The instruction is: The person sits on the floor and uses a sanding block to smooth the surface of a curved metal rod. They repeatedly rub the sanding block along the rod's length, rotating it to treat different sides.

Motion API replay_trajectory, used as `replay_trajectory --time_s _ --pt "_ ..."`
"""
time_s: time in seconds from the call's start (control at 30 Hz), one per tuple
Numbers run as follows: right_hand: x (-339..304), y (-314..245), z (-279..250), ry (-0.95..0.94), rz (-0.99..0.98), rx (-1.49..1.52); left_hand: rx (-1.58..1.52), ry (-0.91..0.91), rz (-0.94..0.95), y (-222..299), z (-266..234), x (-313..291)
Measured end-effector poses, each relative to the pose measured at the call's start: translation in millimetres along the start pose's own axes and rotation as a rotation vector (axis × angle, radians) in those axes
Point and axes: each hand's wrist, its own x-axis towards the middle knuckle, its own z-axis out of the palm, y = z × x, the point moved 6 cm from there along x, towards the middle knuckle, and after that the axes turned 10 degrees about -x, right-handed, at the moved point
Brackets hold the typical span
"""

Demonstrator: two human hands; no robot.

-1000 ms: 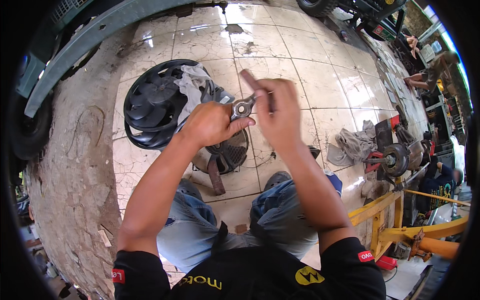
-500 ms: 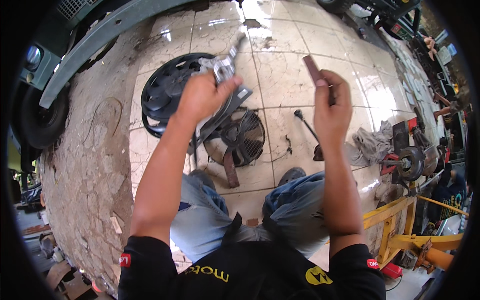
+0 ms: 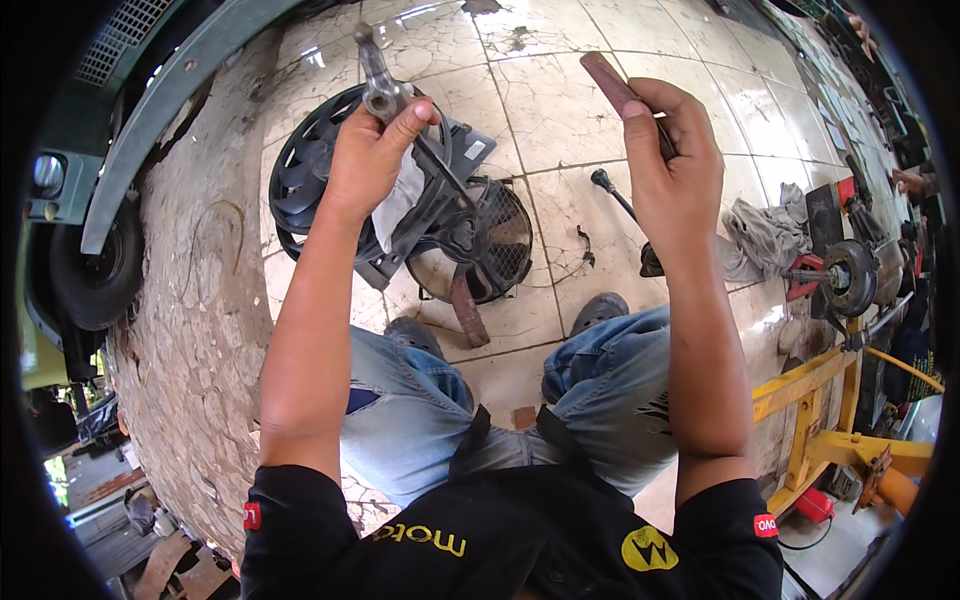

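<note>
My left hand [image 3: 372,155] is closed round a grey metal lever [image 3: 376,80] with a round eye near its middle; the lever's narrow end points up and away, and its lower part is hidden in the palm. To the right, my right hand [image 3: 680,165] pinches a stiff reddish-brown strip, like folded sandpaper [image 3: 606,80], between thumb and fingers. The strip and the lever are well apart. Below my left hand lie a large black fan [image 3: 300,175] and a whitish cloth [image 3: 402,205]. A similar brown strip [image 3: 468,312] rests against a smaller caged fan [image 3: 508,240].
A black-headed rod [image 3: 614,192] and a thin wire piece [image 3: 586,246] lie on the tiles right of the fans. Further right are a grey rag [image 3: 775,225], a wheel hub [image 3: 850,278] and a yellow frame [image 3: 800,385]. A vehicle's tyre [image 3: 95,265] stands left.
My left hand has moved up and left, and the lever has swung from leaning right to leaning left. My right hand has shifted slightly right and up, with the strip tilted further left.
</note>
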Motion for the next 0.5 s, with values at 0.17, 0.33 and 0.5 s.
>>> replay_trajectory --time_s 0.17,0.33,0.5 --pt "2 1 3 0.004 -0.008 0.032 -0.087 -0.092 -0.002 -16 6 -2" --pt "-1 3 1 0.033 -0.056 0.049 0.048 -0.128 0.012 -5 9 -8" --pt "-2 -3 9 -0.035 -0.055 0.072 -0.016 0.016 0.029 -13 -22 -9"
